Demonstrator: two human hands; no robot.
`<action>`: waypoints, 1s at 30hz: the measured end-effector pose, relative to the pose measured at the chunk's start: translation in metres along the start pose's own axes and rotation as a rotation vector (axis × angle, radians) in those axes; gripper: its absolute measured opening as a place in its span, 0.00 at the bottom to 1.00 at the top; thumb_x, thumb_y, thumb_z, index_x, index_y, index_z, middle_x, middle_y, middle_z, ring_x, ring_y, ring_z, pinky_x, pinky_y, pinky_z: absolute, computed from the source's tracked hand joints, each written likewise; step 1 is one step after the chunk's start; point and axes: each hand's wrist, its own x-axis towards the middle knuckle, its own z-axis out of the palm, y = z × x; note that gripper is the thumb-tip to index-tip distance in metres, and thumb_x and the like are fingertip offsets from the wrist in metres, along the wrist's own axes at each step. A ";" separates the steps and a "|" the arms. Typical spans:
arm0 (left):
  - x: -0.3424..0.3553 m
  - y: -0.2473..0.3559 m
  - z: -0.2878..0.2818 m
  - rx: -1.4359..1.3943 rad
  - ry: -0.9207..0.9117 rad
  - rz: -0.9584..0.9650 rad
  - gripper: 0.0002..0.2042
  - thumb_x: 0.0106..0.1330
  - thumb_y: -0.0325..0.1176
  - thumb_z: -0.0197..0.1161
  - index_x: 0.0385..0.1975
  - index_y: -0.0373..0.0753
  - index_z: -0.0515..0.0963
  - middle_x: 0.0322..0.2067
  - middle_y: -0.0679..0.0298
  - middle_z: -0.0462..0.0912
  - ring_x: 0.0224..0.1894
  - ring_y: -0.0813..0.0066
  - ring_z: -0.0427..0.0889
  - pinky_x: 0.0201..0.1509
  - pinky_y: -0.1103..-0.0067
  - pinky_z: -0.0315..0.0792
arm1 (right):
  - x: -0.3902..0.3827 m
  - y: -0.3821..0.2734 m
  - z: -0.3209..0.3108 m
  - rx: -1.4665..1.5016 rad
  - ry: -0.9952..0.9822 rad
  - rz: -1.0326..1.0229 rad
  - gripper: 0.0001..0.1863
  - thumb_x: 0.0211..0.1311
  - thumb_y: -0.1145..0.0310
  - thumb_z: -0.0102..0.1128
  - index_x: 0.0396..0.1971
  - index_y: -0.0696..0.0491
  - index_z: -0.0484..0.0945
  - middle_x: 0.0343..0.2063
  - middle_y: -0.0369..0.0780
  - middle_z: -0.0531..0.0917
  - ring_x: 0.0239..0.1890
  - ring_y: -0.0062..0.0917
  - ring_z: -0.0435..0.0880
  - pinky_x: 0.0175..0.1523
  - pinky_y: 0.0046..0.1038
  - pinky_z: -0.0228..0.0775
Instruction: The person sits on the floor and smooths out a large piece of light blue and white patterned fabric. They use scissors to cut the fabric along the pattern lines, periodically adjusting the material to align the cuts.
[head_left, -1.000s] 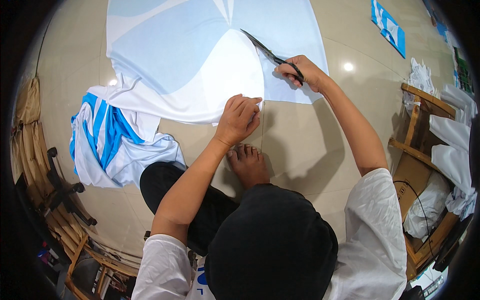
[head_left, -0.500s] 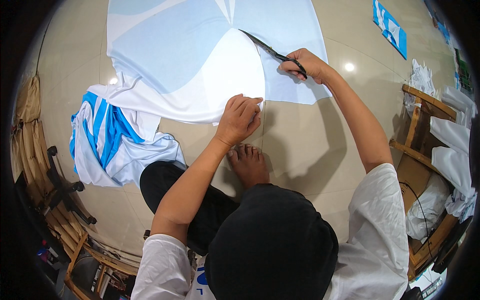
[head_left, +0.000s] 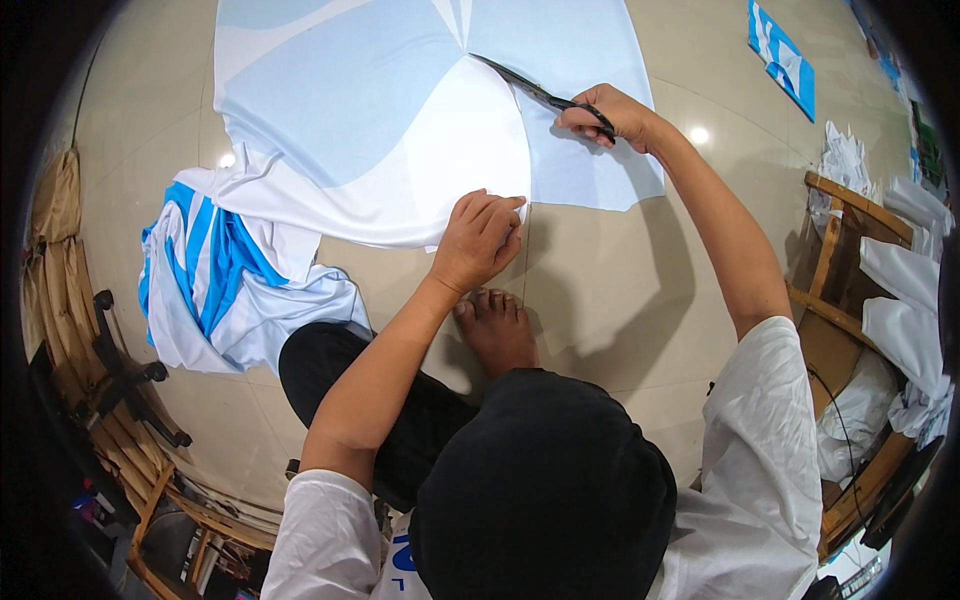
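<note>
A large sheet of white and pale blue fabric [head_left: 310, 120] lies spread on the tiled floor. My right hand [head_left: 612, 118] is closed round the handles of black scissors [head_left: 530, 88]. Their blades point up and left, with the tip at the boundary between a white curved area and the pale blue, close to a narrow white point. Below the tip, a cut edge runs down toward my left hand [head_left: 480, 238]. That hand pinches the lower corner of the white part, fingers bent. The fabric right of the cut lies flat beneath the scissors.
A crumpled heap of blue and white striped cloth [head_left: 215, 270] lies at the left. My bare foot [head_left: 500, 330] stands below my left hand. A folded blue and white piece [head_left: 782, 58] lies far right, near a wooden frame [head_left: 830, 250] with white cloth. Black chair legs [head_left: 130, 370] stand left.
My right hand and the scissors have moved slightly up and left, the tip coming nearer the narrow white point. My left hand stays in place on the fabric corner.
</note>
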 end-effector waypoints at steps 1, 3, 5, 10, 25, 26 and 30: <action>0.000 0.000 0.000 0.000 -0.001 -0.001 0.11 0.64 0.27 0.69 0.43 0.42 0.75 0.54 0.67 0.85 0.53 0.63 0.81 0.69 0.58 0.71 | 0.000 -0.002 -0.001 -0.002 0.003 0.001 0.17 0.57 0.57 0.76 0.20 0.51 0.80 0.12 0.29 0.74 0.12 0.11 0.67 0.18 0.17 0.56; 0.000 0.000 0.000 -0.001 -0.004 0.002 0.11 0.64 0.27 0.69 0.43 0.42 0.75 0.54 0.67 0.85 0.53 0.64 0.81 0.69 0.58 0.71 | 0.001 -0.004 -0.003 -0.026 0.009 0.009 0.16 0.55 0.57 0.76 0.19 0.50 0.79 0.14 0.30 0.74 0.13 0.12 0.68 0.18 0.19 0.56; 0.000 0.000 0.000 -0.001 -0.005 0.003 0.11 0.64 0.27 0.69 0.43 0.42 0.75 0.54 0.67 0.84 0.53 0.64 0.81 0.69 0.58 0.71 | 0.003 -0.007 -0.005 -0.048 0.006 0.013 0.16 0.55 0.58 0.76 0.19 0.50 0.79 0.14 0.30 0.74 0.13 0.12 0.68 0.18 0.19 0.56; -0.001 0.000 0.000 -0.028 -0.011 -0.014 0.12 0.62 0.25 0.68 0.42 0.41 0.74 0.56 0.65 0.85 0.54 0.60 0.81 0.71 0.56 0.69 | 0.008 -0.006 -0.016 -0.117 -0.035 -0.027 0.15 0.56 0.58 0.75 0.20 0.51 0.79 0.13 0.29 0.74 0.12 0.11 0.67 0.18 0.18 0.56; -0.001 0.000 0.001 -0.031 -0.015 -0.024 0.10 0.64 0.25 0.67 0.43 0.41 0.75 0.56 0.65 0.85 0.54 0.61 0.82 0.71 0.56 0.69 | 0.015 -0.012 -0.024 -0.143 -0.049 -0.023 0.16 0.54 0.57 0.76 0.21 0.52 0.81 0.15 0.30 0.76 0.14 0.11 0.69 0.18 0.18 0.58; -0.001 0.000 0.001 -0.031 -0.012 -0.023 0.10 0.64 0.25 0.67 0.43 0.41 0.75 0.56 0.65 0.85 0.54 0.61 0.82 0.71 0.56 0.69 | 0.015 -0.013 -0.025 -0.141 -0.054 -0.022 0.15 0.55 0.58 0.75 0.21 0.52 0.81 0.16 0.30 0.76 0.14 0.11 0.69 0.18 0.17 0.58; -0.001 0.000 0.001 -0.029 -0.011 -0.022 0.10 0.64 0.25 0.67 0.42 0.41 0.75 0.56 0.65 0.85 0.54 0.61 0.82 0.71 0.56 0.69 | 0.016 -0.015 -0.028 -0.153 -0.073 -0.020 0.14 0.57 0.61 0.73 0.21 0.53 0.80 0.16 0.30 0.76 0.14 0.09 0.69 0.17 0.16 0.59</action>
